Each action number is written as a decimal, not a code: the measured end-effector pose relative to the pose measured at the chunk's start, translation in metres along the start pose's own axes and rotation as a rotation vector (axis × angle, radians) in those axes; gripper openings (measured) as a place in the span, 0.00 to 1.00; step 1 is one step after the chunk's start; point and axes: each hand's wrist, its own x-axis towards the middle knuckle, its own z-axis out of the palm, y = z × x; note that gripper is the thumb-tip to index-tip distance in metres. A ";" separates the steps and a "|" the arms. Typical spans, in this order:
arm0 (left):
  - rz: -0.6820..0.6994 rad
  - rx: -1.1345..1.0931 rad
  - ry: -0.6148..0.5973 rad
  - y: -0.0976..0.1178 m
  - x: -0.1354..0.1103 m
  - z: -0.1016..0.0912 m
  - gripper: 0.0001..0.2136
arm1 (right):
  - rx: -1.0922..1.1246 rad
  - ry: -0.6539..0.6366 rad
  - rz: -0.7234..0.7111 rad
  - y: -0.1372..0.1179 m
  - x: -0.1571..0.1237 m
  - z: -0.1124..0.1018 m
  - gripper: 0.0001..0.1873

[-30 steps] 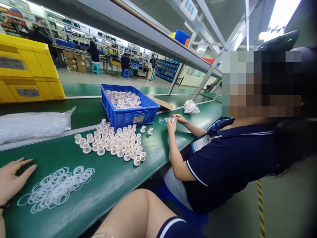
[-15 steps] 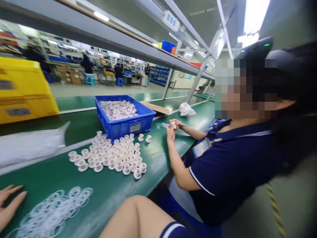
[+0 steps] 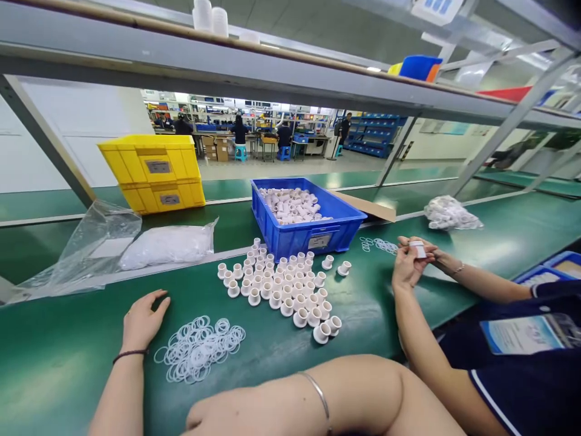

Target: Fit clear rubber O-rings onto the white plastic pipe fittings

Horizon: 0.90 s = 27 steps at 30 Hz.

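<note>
My left hand (image 3: 143,320) lies flat and open on the green table (image 3: 68,357), holding nothing, its fingers just left of a loose pile of thin white rings (image 3: 200,346). My right forearm, with a thin bracelet, crosses the bottom of the view. My right hand (image 3: 204,419) sits at the bottom edge in front of the table with its fingers curled, and I see nothing in it. A cluster of several small white flanged sleeves (image 3: 284,287) stands upright on the table. Behind them is a blue bin (image 3: 313,233) full of white tubes.
A co-worker on my right holds a small white part (image 3: 417,248) in both hands. Clear plastic bags (image 3: 166,245) lie at the left, and yellow crates (image 3: 154,172) stand behind. Another bag of parts (image 3: 449,213) is at the far right. A metal shelf runs overhead.
The view has swung left and down. My left hand now shows fully beside the rings, and my right forearm lies across the bottom. The co-worker has shifted to the right edge.
</note>
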 end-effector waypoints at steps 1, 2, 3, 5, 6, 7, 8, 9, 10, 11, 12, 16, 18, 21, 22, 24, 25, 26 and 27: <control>0.004 -0.007 0.003 0.000 0.000 0.000 0.19 | 0.013 -0.002 -0.041 -0.001 0.003 0.001 0.10; 0.008 -0.016 0.007 0.000 -0.001 -0.001 0.19 | 0.023 -0.006 -0.072 -0.001 0.004 0.003 0.12; 0.010 -0.023 0.012 0.000 -0.001 -0.001 0.19 | 0.032 -0.013 -0.094 0.002 0.002 0.004 0.12; 0.007 -0.028 0.024 0.001 -0.002 -0.001 0.19 | 0.042 -0.031 -0.117 0.010 -0.004 0.005 0.10; 0.006 -0.027 0.028 0.001 -0.002 -0.001 0.19 | 0.041 -0.042 -0.122 0.015 -0.007 0.005 0.09; 0.008 -0.026 0.034 0.001 -0.002 0.000 0.19 | 0.034 -0.058 -0.119 0.020 -0.011 0.003 0.08; 0.013 -0.025 0.038 0.000 -0.002 0.000 0.19 | 0.028 -0.081 -0.108 0.026 -0.014 0.001 0.08; 0.019 -0.025 0.043 0.000 -0.002 0.001 0.19 | 0.026 -0.114 -0.093 0.034 -0.017 -0.004 0.09; 0.026 -0.026 0.046 -0.001 -0.002 0.002 0.19 | 0.030 -0.150 -0.075 0.043 -0.020 -0.010 0.11; 0.031 -0.029 0.047 -0.002 -0.002 0.003 0.19 | 0.039 -0.183 -0.046 0.055 -0.022 -0.017 0.14; 0.033 -0.032 0.045 -0.004 -0.002 0.004 0.19 | 0.053 -0.212 -0.010 0.069 -0.024 -0.024 0.16; 0.037 -0.042 0.038 -0.005 -0.004 0.006 0.18 | 0.004 -0.199 0.324 0.155 -0.033 -0.055 0.17; 0.041 -0.050 0.048 -0.003 -0.004 0.005 0.18 | -0.097 -0.197 0.566 0.207 -0.036 -0.061 0.16; 0.027 -0.065 0.052 -0.001 -0.006 0.003 0.17 | -0.214 -0.193 0.907 0.274 -0.038 -0.054 0.14; 0.020 -0.066 0.049 -0.001 -0.006 0.003 0.17 | -0.219 -0.190 0.946 0.290 -0.039 -0.048 0.14; 0.014 -0.064 0.041 0.000 -0.007 0.002 0.16 | -0.210 -0.187 0.985 0.309 -0.041 -0.034 0.13; 0.013 -0.061 0.039 0.000 -0.008 0.002 0.16 | -0.202 -0.182 0.995 0.313 -0.041 -0.027 0.13; 0.012 -0.060 0.040 0.001 -0.008 0.003 0.15 | -0.197 -0.161 0.999 0.315 -0.040 -0.021 0.13; 0.011 -0.060 0.042 0.001 -0.007 0.003 0.15 | -0.198 -0.126 0.996 0.316 -0.039 -0.017 0.13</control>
